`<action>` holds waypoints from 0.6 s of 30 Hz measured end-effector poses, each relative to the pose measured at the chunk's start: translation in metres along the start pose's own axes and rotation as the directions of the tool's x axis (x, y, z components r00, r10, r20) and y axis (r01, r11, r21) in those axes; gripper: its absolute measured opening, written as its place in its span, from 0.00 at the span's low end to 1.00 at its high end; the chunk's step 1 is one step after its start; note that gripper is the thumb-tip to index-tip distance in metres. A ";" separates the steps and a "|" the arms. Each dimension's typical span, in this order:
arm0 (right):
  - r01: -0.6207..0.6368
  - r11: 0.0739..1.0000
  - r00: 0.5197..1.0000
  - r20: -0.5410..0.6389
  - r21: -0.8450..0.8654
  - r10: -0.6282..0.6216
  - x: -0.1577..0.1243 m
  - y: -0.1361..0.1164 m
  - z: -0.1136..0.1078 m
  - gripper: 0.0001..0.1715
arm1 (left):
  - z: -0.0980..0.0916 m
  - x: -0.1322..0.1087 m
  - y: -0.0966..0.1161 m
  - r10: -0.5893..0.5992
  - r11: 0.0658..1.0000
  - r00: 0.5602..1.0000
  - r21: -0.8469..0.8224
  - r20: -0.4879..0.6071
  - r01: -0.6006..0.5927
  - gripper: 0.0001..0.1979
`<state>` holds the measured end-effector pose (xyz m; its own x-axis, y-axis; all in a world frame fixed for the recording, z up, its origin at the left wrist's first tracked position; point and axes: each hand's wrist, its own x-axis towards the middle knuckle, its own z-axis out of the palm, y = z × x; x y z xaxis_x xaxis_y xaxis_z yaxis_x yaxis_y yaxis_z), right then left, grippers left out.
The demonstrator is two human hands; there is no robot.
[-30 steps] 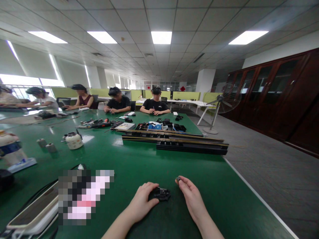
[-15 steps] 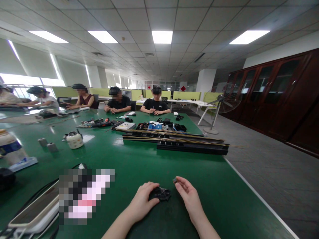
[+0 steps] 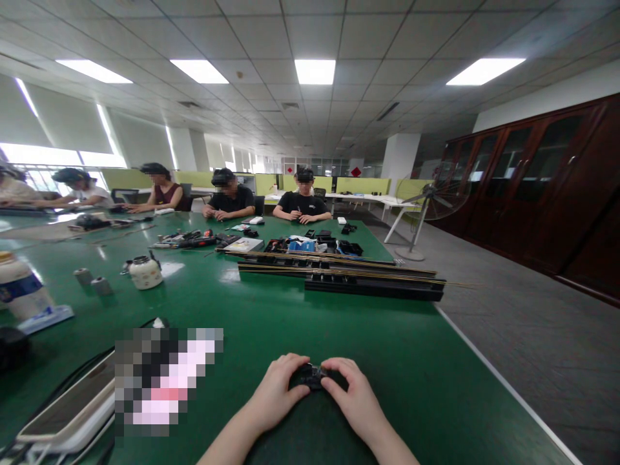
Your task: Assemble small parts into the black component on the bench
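A small black device (image 3: 310, 373) lies on the green table (image 3: 271, 316) close to me. My left hand (image 3: 276, 391) is curled over its left side and holds it down. My right hand (image 3: 353, 397) has its fingers bent and pressed onto the device's right side; a small dark piece it was pinching earlier is now hidden under the fingertips. Most of the device is covered by both hands.
A phone (image 3: 68, 413) and cables lie at the near left, beside a white bottle (image 3: 22, 290). A white pot (image 3: 144, 272) and two small cylinders stand farther back. Long black rails (image 3: 349, 278) cross the table. Several people sit at the far end. A fan (image 3: 426, 206) stands right.
My right hand, which held a small dark piece up beside the device, has come down and left onto the device. My left hand has stayed put.
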<state>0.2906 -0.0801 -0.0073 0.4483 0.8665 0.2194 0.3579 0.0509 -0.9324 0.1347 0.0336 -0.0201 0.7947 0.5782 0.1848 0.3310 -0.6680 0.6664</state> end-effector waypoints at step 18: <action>-0.161 0.928 0.980 -0.053 0.336 0.189 0.008 0.008 -0.009 0.20 | -0.004 0.000 0.005 -0.028 1.000 0.999 -0.012 0.023 0.029 0.21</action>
<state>0.3039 -0.0775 -0.0102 0.5510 0.8327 0.0539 -0.0156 0.0748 -0.9971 0.1343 0.0322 -0.0142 0.7965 0.5860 0.1491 0.3476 -0.6456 0.6800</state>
